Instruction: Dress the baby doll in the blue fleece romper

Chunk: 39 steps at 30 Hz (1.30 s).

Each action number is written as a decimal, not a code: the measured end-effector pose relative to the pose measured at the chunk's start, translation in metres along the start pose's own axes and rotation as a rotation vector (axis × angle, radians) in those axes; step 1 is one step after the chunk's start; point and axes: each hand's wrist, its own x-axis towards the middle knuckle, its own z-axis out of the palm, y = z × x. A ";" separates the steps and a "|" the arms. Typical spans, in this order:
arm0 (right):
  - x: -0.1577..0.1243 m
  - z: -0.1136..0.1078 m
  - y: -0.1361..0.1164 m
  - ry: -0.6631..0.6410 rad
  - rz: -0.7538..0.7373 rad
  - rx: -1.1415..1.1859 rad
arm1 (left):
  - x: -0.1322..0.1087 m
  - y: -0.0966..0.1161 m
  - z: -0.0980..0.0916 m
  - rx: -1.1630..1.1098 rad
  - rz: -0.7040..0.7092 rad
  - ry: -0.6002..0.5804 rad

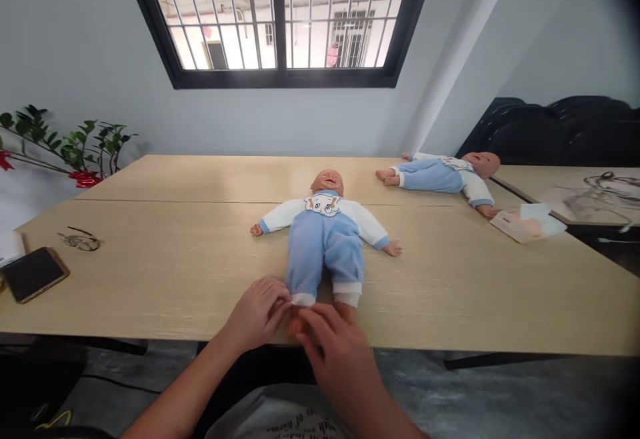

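Dark lettering (305, 422) is running across the wearer's grey shirt (250, 412); "of karma" is seemingly showing upside down, while the other words are bending out of legibility. Any print on the pale booklet (527, 223) near the table's right edge is staying too faint to read. A cartoon animal face (323, 205) is decorating the chest of the baby doll (325, 232), with no lettering legible on it.

The right hand (337, 345) is covering much of the doll's feet, and the nearer foot (296, 325) is blurring between the hands. A white object (11, 247) beside the smartphone (35, 273), by the table's left edge, is being cut off by the view. Thin eyeglasses (83, 242) are lying near the phone.

The doll is lying on its back on the wooden table (450, 279), head toward the back edge, feet at the front edge. The left hand (260, 312) is pinching the outer side of a white cuff (303, 299) between closed fingertips. The right fingers are curling just below that cuff, over the foot; whether they are gripping, I cannot tell. A second doll (435, 173) is lying near the back right corner.
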 end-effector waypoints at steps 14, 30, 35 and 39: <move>0.149 -0.032 0.206 -0.170 0.352 0.056 | 0.092 0.073 0.032 -0.022 0.350 -0.327; 0.030 -0.030 0.128 0.017 0.014 -0.096 | 0.040 0.075 0.049 0.316 0.316 -0.259; -0.010 -0.029 0.111 0.020 -0.024 -0.243 | 0.033 0.071 0.050 0.272 0.295 -0.214; -0.007 -0.024 0.103 0.108 -0.105 -0.424 | 0.032 0.071 0.050 0.235 0.296 -0.193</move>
